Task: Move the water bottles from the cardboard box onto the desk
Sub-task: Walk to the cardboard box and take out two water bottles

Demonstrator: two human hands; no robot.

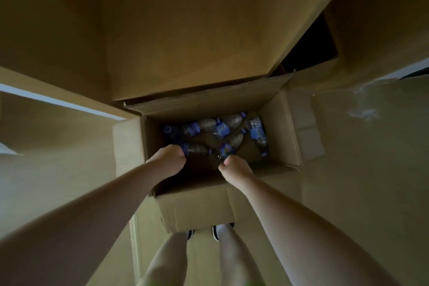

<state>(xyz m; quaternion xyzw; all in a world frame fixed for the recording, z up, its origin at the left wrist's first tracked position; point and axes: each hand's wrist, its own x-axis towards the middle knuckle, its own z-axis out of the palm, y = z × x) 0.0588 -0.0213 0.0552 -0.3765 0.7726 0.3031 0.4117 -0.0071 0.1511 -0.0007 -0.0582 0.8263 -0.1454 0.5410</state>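
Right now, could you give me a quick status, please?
Both hands, left and right, down in cardboard box. Each on a water bottle. Flaps open, nothing blocking.

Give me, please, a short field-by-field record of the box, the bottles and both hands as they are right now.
container: open cardboard box on the floor, flaps folded out
contents: water bottles with blue labels, lying jumbled on the bottom
left hand: inside the box, fingers curled at a bottle
right hand: inside the box, fingers curled at another bottle
grip: too dim to confirm for either hand
desk: not identifiable
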